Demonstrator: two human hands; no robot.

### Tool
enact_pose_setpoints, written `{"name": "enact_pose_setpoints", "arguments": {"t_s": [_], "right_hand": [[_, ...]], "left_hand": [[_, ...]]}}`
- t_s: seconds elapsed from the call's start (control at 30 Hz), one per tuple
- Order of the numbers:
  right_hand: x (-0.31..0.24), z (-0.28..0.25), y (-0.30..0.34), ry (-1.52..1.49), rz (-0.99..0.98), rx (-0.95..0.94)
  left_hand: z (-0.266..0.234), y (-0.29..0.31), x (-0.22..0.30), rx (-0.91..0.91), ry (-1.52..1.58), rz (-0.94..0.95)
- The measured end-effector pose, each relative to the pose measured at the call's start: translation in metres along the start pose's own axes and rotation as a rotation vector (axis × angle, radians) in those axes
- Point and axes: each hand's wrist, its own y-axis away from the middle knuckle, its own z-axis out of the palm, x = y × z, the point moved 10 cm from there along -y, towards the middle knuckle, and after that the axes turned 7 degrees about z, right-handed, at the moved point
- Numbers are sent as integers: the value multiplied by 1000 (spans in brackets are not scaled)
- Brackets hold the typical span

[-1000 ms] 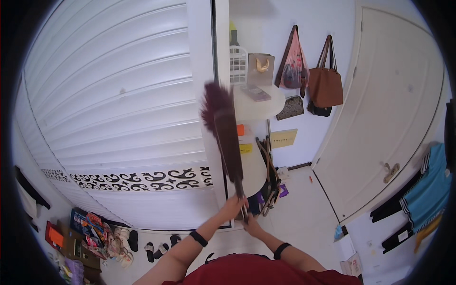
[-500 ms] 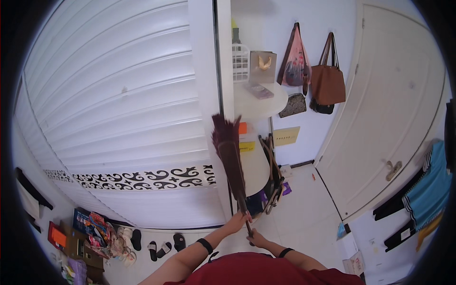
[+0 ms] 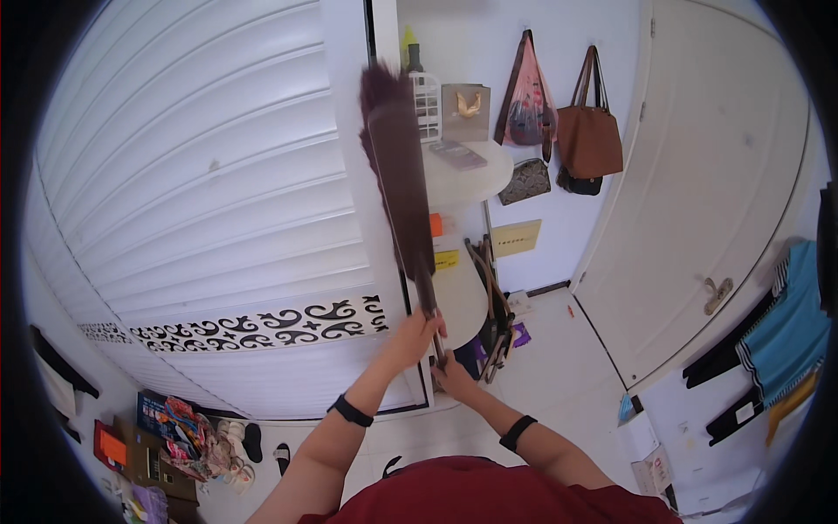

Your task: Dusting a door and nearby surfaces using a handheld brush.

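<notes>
Rising since half a second ago — duster [image 3: 397, 166] head nears shelf [image 3: 463, 170] | left hand [image 3: 415, 336], right hand [image 3: 454, 375] — both clenched around its handle

A single head-worn fisheye view looks forward and slightly down from the person's head, with a dark round rim closing off the corners. It faces a white slatted panel [image 3: 201, 201] filling the left half of the frame, its straight slats bent into arcs. The white door [image 3: 716, 201] curves along the right. The person's red shirt [image 3: 489, 493] sits at the bottom edge, very near the lens, forearms rising from there to mid-frame. No second view is present.
</notes>
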Motion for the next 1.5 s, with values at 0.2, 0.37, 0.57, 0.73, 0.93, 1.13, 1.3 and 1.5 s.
{"name": "enact_pose_setpoints", "arguments": {"t_s": [0.2,0.37,0.57,0.73,0.93,1.13,1.3,1.5], "right_hand": [[152,66,70,35,94,-162],[141,52,55,72,86,-102],[-34,-24,-15,20,-25,17],[-25,-13,-1,-27,-32,48],[151,75,73,111,244,-300],[95,32,38,125,107,-124],[-42,-25,9,198,-32,-7],[44,16,35,159,48,-34]], "left_hand": [[83,94,-116,-168,151,-82],[80,81,-128,-150,212,-142],[-19,-32,36,60,25,64],[-10,-15,16,30,-18,23],[78,105,-143,-13,61,-182],[55,54,-95,-40,6,-73],[-12,-16,35,77,13,18],[31,32,-47,-52,40,-57]]}}
